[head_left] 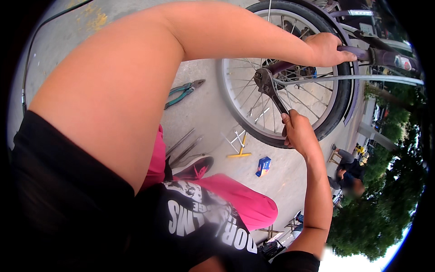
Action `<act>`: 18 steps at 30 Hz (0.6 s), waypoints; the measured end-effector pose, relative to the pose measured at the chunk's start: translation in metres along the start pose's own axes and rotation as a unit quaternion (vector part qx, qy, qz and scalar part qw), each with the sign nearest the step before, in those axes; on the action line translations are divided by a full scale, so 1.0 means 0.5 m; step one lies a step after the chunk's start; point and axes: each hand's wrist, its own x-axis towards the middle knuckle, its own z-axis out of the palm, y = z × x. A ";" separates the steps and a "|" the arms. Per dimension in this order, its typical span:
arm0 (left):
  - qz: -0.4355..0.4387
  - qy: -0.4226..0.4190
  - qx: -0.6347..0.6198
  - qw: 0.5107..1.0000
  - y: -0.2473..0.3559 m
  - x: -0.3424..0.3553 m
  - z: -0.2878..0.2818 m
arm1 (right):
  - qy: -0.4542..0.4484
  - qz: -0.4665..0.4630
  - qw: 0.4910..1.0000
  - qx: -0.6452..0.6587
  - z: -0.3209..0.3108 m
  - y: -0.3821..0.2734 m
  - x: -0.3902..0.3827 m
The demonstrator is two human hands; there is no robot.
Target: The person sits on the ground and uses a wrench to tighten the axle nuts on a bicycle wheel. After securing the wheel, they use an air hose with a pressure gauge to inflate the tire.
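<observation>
A bicycle wheel with a black tire [341, 97] and silver rim fills the upper right. My left hand [327, 51] is closed around a purple frame tube [361, 52] beside the wheel, and my forearm covers part of the spokes. In my right hand [299, 132] is the handle of a dark adjustable wrench [273, 93]. Its head sits at the wheel's hub, over the axle end; the nut inside the jaws is hidden. A silver stay [349, 79] runs from the hub toward the right.
On the concrete floor [199, 118] lie teal-handled pliers [181, 93], long metal bars [183, 147], a yellow T-handle tool [241, 149], a silver multi-armed wrench [234, 138] and a blue box [263, 167]. My shoe [194, 167] is near the bars. Another person [348, 174] sits farther off.
</observation>
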 end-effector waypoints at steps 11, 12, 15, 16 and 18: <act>-0.004 0.029 -0.008 1.000 0.010 -0.013 0.009 | 0.194 -0.089 0.916 0.339 0.450 0.093 0.187; -0.006 0.031 -0.020 0.999 0.010 -0.016 0.012 | 0.201 -0.097 0.904 0.365 0.477 0.079 0.218; -0.011 0.032 -0.031 0.999 0.009 -0.017 0.017 | 0.189 -0.073 0.874 0.443 0.504 -0.007 0.297; -0.013 0.032 -0.024 0.999 0.013 -0.019 0.018 | 0.218 -0.097 0.875 0.421 0.507 -0.030 0.324; -0.008 0.044 -0.008 0.999 0.014 -0.021 0.011 | 0.214 -0.128 0.838 0.485 0.505 -0.077 0.366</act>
